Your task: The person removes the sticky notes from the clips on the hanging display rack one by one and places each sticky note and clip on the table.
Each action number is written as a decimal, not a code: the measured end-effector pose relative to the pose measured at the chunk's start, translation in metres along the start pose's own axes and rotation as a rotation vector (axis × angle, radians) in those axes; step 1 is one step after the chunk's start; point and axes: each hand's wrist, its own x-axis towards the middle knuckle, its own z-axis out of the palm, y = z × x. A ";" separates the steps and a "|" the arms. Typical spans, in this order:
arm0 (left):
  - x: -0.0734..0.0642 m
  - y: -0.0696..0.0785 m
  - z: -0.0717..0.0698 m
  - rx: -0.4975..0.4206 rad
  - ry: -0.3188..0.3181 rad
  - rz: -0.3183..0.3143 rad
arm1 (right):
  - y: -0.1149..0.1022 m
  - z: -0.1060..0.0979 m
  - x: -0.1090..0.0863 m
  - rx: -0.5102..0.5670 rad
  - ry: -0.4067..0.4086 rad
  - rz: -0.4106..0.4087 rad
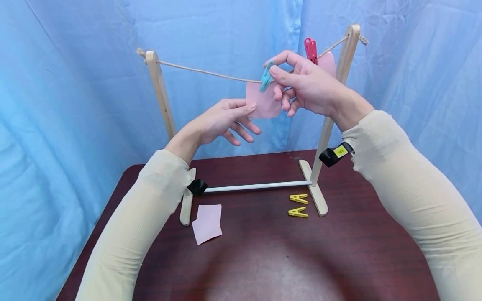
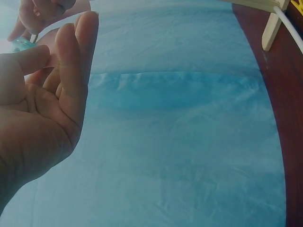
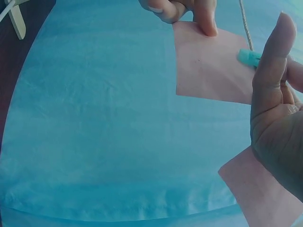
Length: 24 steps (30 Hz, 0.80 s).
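In the head view a pink paper square [image 1: 265, 106] hangs at the rope [image 1: 211, 73], its top edge under a teal clothespin [image 1: 266, 76]. My right hand [image 1: 306, 85] pinches that clothespin between thumb and index finger. Lower left, my left hand [image 1: 222, 119] holds the paper's left edge between thumb and index finger, the other fingers spread. The right wrist view shows the teal clothespin [image 3: 249, 57] at the paper's edge beside the rope. A red clothespin [image 1: 311, 50] and another pink paper [image 1: 326, 65] hang at the rope's right end, partly behind my right hand.
Wooden posts [image 1: 162, 90] hold the rope above a dark red table [image 1: 256, 251], joined low down by a white bar [image 1: 257, 186]. Two yellow clothespins [image 1: 298, 212] lie near the right foot. Overlapping pink papers [image 1: 208, 222] lie near the left foot. Blue cloth [image 1: 226, 33] hangs behind.
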 end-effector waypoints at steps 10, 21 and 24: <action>0.000 0.001 0.000 0.003 0.001 0.004 | 0.002 0.002 0.000 0.028 0.047 -0.046; -0.002 0.001 0.000 0.015 0.001 0.003 | 0.007 0.002 0.000 0.099 0.004 -0.091; -0.003 0.002 -0.001 0.011 0.004 0.001 | 0.007 0.002 0.000 0.106 -0.007 -0.103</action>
